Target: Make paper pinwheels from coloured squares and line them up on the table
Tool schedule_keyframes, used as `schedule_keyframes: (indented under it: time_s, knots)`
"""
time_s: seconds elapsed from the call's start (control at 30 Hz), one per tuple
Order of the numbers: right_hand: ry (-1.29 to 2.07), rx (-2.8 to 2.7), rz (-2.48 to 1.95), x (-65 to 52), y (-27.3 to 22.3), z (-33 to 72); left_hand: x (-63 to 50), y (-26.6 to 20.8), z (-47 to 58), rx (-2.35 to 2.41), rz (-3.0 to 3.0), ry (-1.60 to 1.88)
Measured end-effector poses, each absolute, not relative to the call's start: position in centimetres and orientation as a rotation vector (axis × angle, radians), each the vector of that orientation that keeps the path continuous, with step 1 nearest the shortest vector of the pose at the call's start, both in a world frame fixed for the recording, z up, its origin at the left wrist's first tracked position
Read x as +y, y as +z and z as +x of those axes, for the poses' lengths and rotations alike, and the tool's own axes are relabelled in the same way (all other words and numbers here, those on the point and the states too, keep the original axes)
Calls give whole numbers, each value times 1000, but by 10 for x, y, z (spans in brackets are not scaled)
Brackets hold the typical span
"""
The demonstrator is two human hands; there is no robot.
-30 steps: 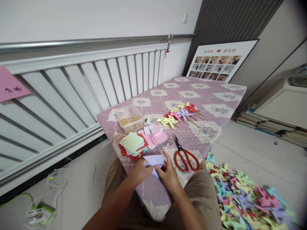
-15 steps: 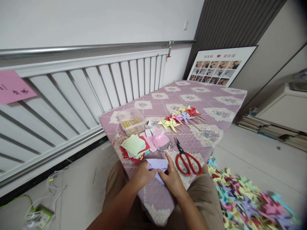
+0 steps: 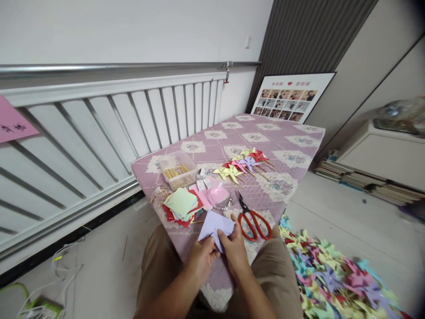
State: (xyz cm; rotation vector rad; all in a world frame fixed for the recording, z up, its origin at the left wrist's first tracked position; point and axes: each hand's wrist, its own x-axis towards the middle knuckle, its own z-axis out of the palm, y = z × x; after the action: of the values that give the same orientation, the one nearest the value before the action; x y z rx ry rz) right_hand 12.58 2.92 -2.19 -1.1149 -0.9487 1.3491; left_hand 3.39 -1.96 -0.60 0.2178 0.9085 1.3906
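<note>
A lavender paper square (image 3: 214, 221), partly folded toward its middle, is held above the near corner of the table. My left hand (image 3: 202, 256) pinches its lower left edge. My right hand (image 3: 234, 241) grips its right side, with the thumb pressed near the centre. Just right of the hands lie scissors (image 3: 254, 221) with red handles, blades pointing away and slightly apart. To the left of the paper sits a stack of coloured paper squares (image 3: 181, 204), pale green on top. A thin stick (image 3: 198, 221) shows beside the lavender paper.
A clear plastic box (image 3: 177, 170) of small sticks stands behind the stack. Finished pinwheels (image 3: 247, 164) lie farther back on the flowered tablecloth (image 3: 279, 186). Many more pinwheels (image 3: 335, 274) are heaped at the right, below the table. A white radiator (image 3: 99, 137) borders the left side.
The lavender paper has turned in my hands and shows more of its face. My left hand has shifted lower on it, palm turned more upward. The view has shifted slightly right.
</note>
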Motion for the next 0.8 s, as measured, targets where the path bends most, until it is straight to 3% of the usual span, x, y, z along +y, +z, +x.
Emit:
schedule_keyframes:
  time_s: [0.43, 0.8]
  knots:
    - [1306, -899, -1139, 17, -30, 116, -1, 1, 45, 1090, 199, 1443]
    - [1459, -829, -1058, 6, -24, 118, -3, -1, 34, 1251, 372, 1371]
